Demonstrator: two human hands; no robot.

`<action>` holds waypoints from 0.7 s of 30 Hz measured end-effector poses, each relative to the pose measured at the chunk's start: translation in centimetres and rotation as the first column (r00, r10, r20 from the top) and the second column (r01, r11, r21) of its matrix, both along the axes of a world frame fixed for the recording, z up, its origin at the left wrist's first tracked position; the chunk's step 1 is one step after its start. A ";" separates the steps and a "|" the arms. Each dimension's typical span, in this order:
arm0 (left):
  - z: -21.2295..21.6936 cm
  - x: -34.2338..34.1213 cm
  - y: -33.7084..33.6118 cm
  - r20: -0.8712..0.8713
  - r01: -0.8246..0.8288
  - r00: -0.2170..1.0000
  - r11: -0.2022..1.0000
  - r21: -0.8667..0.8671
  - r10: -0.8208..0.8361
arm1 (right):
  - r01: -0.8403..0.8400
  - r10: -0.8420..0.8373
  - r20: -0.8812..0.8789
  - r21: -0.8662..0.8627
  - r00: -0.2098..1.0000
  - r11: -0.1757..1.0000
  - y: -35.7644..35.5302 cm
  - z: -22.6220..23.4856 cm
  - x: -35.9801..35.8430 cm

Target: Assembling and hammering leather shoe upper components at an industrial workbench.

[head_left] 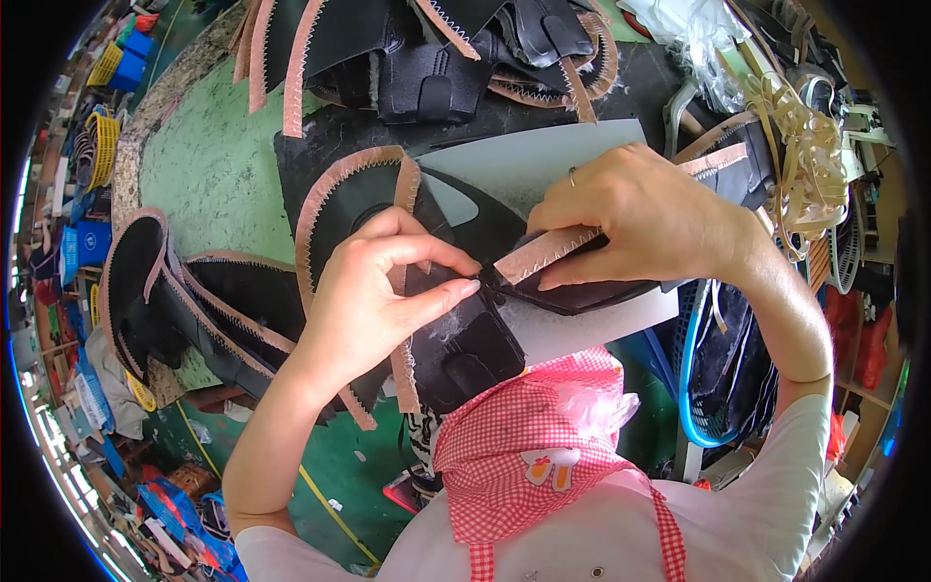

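Two hands hold one black leather piece at the near edge of the table: the left hand pinches it between thumb and forefinger, the right hand grips a part edged with zigzag-stitched, pinkish-tan strip. One blue-rimmed basket, off that edge rightward, contains black pieces.

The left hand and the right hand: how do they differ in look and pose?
The right hand wears a ring; no ring shows on the left hand. The left hand brings its thumb and forefinger tips close together at the end of the black piece, while the right hand grips that piece, a pink strip showing between thumb and fingers. Both are bare.
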State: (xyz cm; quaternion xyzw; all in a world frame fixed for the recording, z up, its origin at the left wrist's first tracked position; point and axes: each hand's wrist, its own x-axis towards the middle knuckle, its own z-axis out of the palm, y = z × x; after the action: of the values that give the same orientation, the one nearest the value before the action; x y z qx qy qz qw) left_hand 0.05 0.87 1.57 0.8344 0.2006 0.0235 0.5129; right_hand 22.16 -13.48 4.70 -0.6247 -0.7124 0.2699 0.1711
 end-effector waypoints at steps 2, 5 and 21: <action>0.1 0.1 -0.1 -0.006 -0.007 1.000 1.000 -0.013 0.007 | 0.001 -0.001 -0.001 0.007 1.000 1.000 0.0 -0.1 0.0; 0.1 0.1 -0.2 -0.002 -0.015 1.000 0.999 -0.028 0.015 | 0.004 -0.004 0.006 -0.016 1.000 1.000 0.0 0.1 0.0; -0.1 0.9 -0.6 -0.044 -0.001 0.999 0.999 0.049 0.003 | -0.225 0.093 0.239 0.616 0.967 0.755 -0.9 -4.1 -3.2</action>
State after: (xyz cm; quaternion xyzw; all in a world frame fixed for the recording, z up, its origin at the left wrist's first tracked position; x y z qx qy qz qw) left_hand 0.96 0.31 1.43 0.8467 0.2122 0.0105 0.4879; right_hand 18.99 -14.41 0.59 -0.4895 -0.8253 -0.0367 0.2792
